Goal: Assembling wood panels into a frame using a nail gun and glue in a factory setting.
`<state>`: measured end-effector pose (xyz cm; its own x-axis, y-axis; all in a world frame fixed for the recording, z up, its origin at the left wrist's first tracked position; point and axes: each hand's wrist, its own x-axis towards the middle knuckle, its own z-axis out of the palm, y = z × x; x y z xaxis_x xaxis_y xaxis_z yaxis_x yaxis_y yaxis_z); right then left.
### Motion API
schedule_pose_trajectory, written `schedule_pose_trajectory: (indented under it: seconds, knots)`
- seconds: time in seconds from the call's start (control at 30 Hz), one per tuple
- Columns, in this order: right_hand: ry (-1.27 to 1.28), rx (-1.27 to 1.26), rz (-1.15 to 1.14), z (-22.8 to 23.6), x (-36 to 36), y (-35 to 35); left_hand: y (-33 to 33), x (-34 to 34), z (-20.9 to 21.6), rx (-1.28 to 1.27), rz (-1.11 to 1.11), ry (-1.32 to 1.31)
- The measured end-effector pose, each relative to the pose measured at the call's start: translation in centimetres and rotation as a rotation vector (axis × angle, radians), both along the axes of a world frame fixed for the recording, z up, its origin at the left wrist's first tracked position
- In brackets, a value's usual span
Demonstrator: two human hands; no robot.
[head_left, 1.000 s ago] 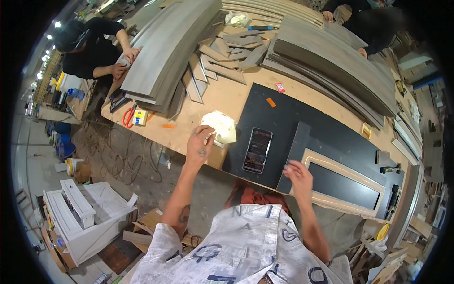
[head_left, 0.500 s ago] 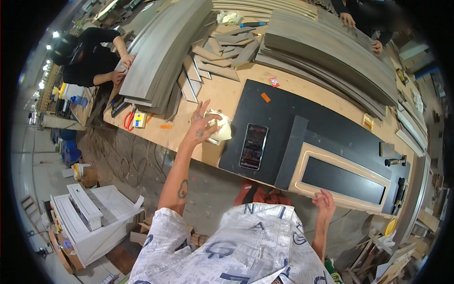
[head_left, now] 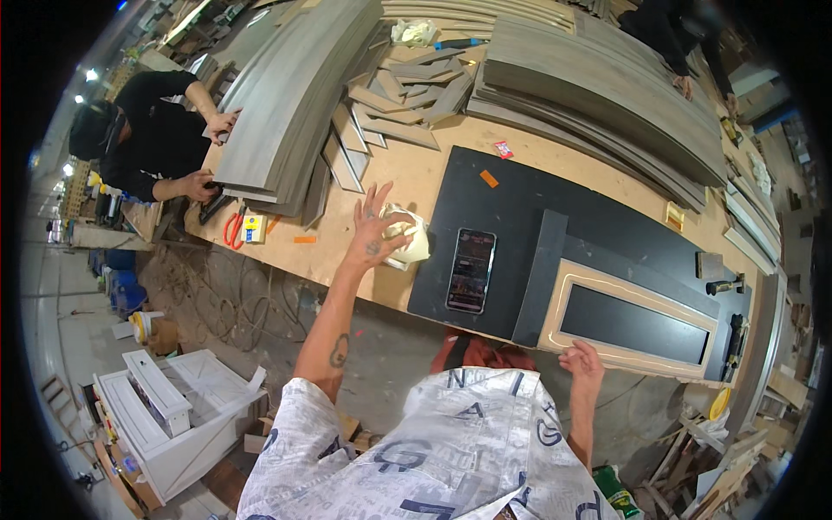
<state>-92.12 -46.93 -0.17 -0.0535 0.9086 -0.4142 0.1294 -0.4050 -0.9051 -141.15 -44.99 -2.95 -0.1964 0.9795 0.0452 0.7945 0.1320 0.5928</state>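
My left hand [head_left: 371, 236] is over the table's near edge, at a crumpled cream cloth-like bundle [head_left: 414, 246]. Its thumb and index finger pinch together at the bundle, while the other fingers spread upward. My right hand [head_left: 585, 357] hangs by the near edge of a pale wooden frame [head_left: 555, 322], fingers loosely bent and apart, nothing seen in it. The frame has a glossy line along its face and lies on a black panel [head_left: 520, 195]. A dark strip [head_left: 539, 273] lies across the panel at the frame's left end. Between my hands rests a smartphone [head_left: 471, 270], its screen lit.
Stacks of grey boards stand at the far left [head_left: 295, 95] and far right [head_left: 589, 78], with offcuts [head_left: 394, 113] between them. Red-handled scissors [head_left: 232, 227] lie by the left stack. One co-worker [head_left: 156, 139] leans over that stack; another person [head_left: 676, 43] stands at the far right.
My right hand has shifted slightly left and up toward the frame, its fingers loosening. My left hand stays at the bundle. The left co-worker's hands have moved apart; the far-right person's hands have shifted.
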Motion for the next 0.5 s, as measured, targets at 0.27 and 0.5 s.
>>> schedule_pose_trajectory:
  seconds: [0.27,0.5]
  knots:
    - [0.023,-0.003,0.025,-0.8,-1.1,-0.3,0.8,-0.3,1.2,-0.044,-0.143,0.058]
    - [0.014,-0.025,0.043,-1.3,-1.8,-0.6,1.3,-1.1,0.0,-0.052,-0.152,-0.083]
